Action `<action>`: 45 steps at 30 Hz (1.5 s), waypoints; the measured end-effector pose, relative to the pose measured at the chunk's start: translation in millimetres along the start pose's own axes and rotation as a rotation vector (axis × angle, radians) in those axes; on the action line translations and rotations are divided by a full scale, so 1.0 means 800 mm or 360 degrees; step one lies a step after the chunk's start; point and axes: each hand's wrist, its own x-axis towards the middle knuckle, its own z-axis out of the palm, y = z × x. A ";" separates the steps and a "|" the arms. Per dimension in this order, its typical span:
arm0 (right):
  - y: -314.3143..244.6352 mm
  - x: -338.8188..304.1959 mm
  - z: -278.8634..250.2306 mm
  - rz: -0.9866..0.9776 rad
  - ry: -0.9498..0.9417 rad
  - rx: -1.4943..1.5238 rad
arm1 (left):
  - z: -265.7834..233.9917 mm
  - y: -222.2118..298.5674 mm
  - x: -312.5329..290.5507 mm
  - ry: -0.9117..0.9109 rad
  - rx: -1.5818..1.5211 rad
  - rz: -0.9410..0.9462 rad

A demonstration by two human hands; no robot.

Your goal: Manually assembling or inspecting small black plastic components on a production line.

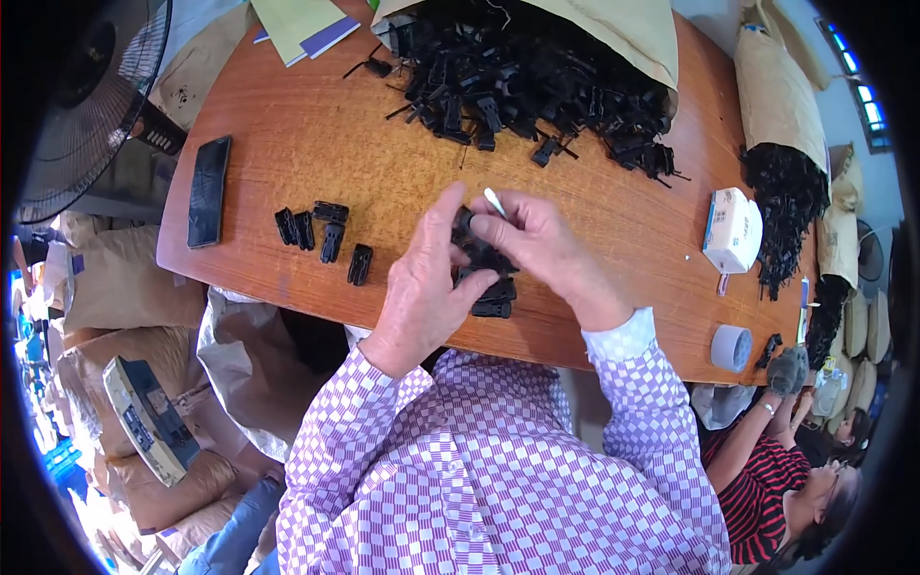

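Just in front of my body, my left hand [414,278] is curled around a small black plastic part [487,257], thumb below and fingers above it. My right hand [539,240] comes in from the other side, closed on a slim tool with a white end [494,201]; the rest of that tool is hidden by the fingers. More black plastic pieces [493,305] lie on the table by my left thumb. To the left of my hands sit several small black blocks, among them one standing piece [360,264] and a cluster [331,235].
A large paper sack [613,34] spills a heap of black plastic parts [489,101] across the wooden table [326,125]. A phone [209,192] lies left; a tissue pack [733,230] and tape roll [731,347] are right. A fan [91,86] stands left; a gloved co-worker's hand [788,372] is at right.
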 end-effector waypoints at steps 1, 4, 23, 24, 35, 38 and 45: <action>-0.007 -0.004 0.010 0.0059 -0.0070 0.0343 | 0.000 -0.002 0.001 -0.0049 -0.0225 -0.0038; -0.015 -0.012 0.018 0.0247 -0.0077 0.0363 | 0.001 -0.009 -0.002 -0.0026 -0.0310 0.0085; -0.018 -0.049 0.024 -0.0150 0.0017 -0.0357 | 0.011 -0.024 -0.004 -0.0068 -0.0724 -0.0054; -0.015 -0.050 0.022 -0.0151 0.0033 -0.0344 | 0.013 -0.021 -0.002 -0.0086 -0.0712 -0.0052; -0.002 -0.062 0.016 -0.0212 0.0334 -0.0372 | 0.036 0.007 0.008 0.0033 0.0131 0.0118; 0.004 -0.063 0.015 -0.0317 0.0387 -0.0367 | 0.039 0.006 0.010 0.0014 0.0138 0.0130; 0.007 -0.064 -0.002 -0.0324 0.0396 -0.0031 | 0.022 0.020 0.016 -0.0056 -0.1036 -0.0021</action>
